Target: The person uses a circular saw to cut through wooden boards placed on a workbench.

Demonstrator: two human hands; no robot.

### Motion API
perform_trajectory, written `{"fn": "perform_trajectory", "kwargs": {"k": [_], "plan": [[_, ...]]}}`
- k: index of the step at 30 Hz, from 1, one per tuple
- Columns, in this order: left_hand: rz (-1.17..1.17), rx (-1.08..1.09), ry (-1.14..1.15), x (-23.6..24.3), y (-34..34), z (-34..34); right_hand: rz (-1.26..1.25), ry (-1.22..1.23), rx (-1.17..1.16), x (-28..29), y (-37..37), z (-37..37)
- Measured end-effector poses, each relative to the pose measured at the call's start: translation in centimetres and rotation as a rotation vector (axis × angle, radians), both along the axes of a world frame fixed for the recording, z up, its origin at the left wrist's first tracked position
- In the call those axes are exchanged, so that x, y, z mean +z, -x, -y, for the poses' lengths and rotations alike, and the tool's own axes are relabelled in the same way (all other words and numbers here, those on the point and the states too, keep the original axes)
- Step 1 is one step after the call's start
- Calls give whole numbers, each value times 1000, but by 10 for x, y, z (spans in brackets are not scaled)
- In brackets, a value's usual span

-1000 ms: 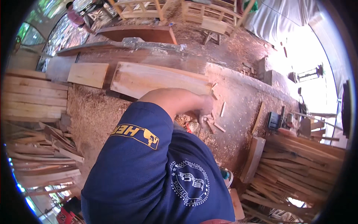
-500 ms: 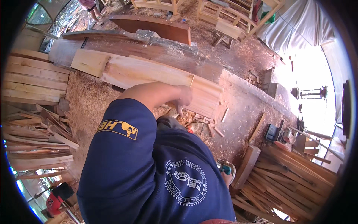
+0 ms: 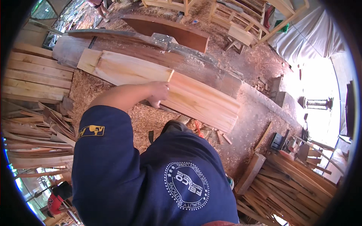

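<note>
1. Workshop floor (image 3: 86, 89) strewn with shavings; stacked planks (image 3: 37, 75) at left.
2. Pale board (image 3: 130, 68), left of center, reaches a light strip (image 3: 171, 74).
3. Left hand (image 3: 158, 93), fingers bent, meets that strip near the board's edge; whether it grips, cannot tell.
4. Pinkish board (image 3: 203, 98) extends rightward.
5. Right hand out of view, state unknown.
6. Loose timber (image 3: 281, 186), lower right.

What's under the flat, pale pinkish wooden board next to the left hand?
Small, thin brown wood scraps show past the near edge of the board. Whatever lies directly underneath can't be seen; the board covers it.
</note>
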State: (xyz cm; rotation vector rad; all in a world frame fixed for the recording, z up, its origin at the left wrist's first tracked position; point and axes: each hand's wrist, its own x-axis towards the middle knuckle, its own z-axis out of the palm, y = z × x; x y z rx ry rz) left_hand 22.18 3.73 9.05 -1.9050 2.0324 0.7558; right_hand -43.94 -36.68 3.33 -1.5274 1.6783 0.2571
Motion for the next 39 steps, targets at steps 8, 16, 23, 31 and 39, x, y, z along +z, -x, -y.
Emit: {"fn": "perform_trajectory", "kwargs": {"k": [8, 16, 23, 31, 39], "plan": [[127, 208, -276, 12, -59, -123, 141, -49, -159, 51, -69, -41], [263, 281, -481, -2, -93, -194, 194, 85, -48, 60, -97, -57], [153, 501, -597, -29, -86, -183, 44, 78, -134, 47, -79, -61], [-18, 1815, 169, -85, -49, -130, -28, 51, -118, 67, -85, -78], [88, 1883, -20, -100, -44, -93, -161, 51, -130, 23, -32, -58]]}}
